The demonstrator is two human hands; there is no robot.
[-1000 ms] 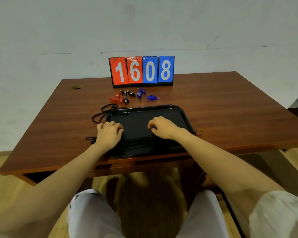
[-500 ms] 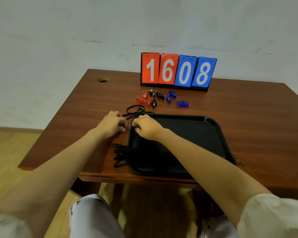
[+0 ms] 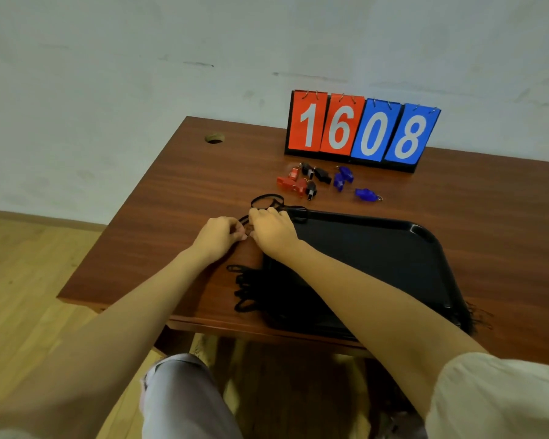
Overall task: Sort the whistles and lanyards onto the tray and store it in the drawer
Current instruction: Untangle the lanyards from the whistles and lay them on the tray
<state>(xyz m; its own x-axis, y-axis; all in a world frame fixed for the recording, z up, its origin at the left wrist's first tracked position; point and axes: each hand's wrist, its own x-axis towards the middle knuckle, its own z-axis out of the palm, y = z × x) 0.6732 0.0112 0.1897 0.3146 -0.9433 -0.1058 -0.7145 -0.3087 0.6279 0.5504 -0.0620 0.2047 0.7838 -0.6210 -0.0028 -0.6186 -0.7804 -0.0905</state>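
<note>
We found the tray lying on the table, its near rim close to the table's front edge. Both hands worked at its far-left corner. The left hand pinched the loose lanyard between curled fingers and thumb. The right hand, just beside it, had its fingers curled over the same cord, whose loop lay on the wood beyond them. A lanyard bundle draped over the tray's near-left rim, with loops spilling onto the table. The whistles sat grouped between the tray's far rim and the scoreboard, touching neither. Bare wood ran from the hands to the left edge.
</note>
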